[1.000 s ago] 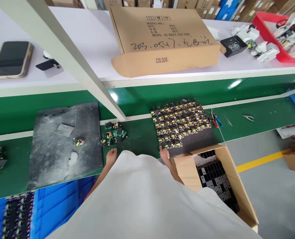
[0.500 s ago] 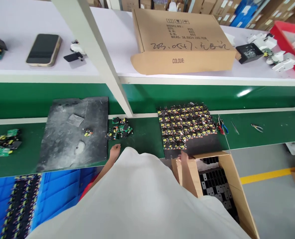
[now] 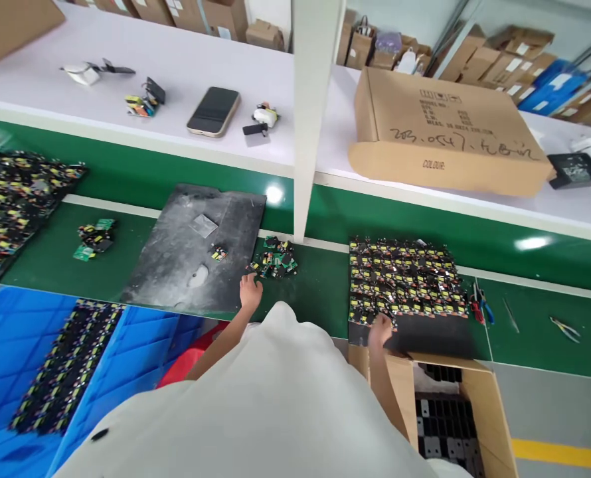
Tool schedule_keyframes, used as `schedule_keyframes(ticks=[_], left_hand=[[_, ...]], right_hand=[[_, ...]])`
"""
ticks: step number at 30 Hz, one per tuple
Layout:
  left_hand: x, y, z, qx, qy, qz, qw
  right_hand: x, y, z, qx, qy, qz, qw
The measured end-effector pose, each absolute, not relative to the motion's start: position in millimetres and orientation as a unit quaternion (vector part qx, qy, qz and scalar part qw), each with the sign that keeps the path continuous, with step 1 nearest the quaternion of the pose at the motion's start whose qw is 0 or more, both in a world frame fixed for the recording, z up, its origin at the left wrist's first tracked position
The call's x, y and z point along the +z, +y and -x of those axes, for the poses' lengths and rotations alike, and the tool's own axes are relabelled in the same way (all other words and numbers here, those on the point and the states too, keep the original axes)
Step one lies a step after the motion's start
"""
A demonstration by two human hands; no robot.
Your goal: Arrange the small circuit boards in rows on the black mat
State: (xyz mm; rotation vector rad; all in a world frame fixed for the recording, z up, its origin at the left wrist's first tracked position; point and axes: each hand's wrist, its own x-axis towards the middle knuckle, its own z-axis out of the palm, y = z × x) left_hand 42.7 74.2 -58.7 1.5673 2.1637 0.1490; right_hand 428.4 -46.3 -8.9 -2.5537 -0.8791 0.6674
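My left hand [image 3: 251,291] hovers at the right edge of a dark, scuffed mat [image 3: 190,259], fingers slightly apart and nothing visible in them. Just beyond its fingertips lies a loose pile of green circuit boards [image 3: 278,259]. A single small circuit board [image 3: 218,253] and a flat clear plastic piece [image 3: 204,226] rest on the mat. My right hand [image 3: 380,329] is at the front row of a block of circuit boards [image 3: 405,279] set out in rows on a black sheet [image 3: 429,335]. Its fingers look curled but are blurred; whether they hold a board is unclear.
An open carton [image 3: 489,411] of black plastic parts stands below the bench at right. Pliers [image 3: 564,328] and tweezers [image 3: 511,315] lie farther right. A white post [image 3: 305,133] rises between the mats. Blue crates [image 3: 101,378] sit below left. A phone [image 3: 214,111] lies on the shelf.
The view has swung left, bringing more boards into sight at far left. My left hand has reached forward to the loose pile; my right hand has moved from the carton's edge to the front row.
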Motion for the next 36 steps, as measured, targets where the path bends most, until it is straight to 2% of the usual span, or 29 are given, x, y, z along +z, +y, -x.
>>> schedule_keyframes(ticks=[6,10,13,17,27,36], left_hand=[[-51,114,0,0.006,0.709,-0.664,0.239],[-55,127,15,-0.038,0.617,-0.734,0.28],[-59,124,19,-0.075,0.577,-0.758,0.295],[-62,107,28,-0.11,0.541,-0.777,0.304],[-64,94,34,-0.167,0.49,-0.796,0.313],[-60,86,18,-0.163,0.47,-0.815,0.295]], right_hand=[[-24,53,-250,0.395,-0.537,0.743,0.063],[-35,104,-145,0.408,-0.599,0.689,-0.011],[-37,115,-106,0.392,-0.607,0.69,-0.048],[-37,100,-103,0.366,-0.595,0.713,-0.061],[-44,2,-152,0.326,-0.537,0.777,-0.045],[-58,43,-134,0.32,-0.545,0.775,0.021]])
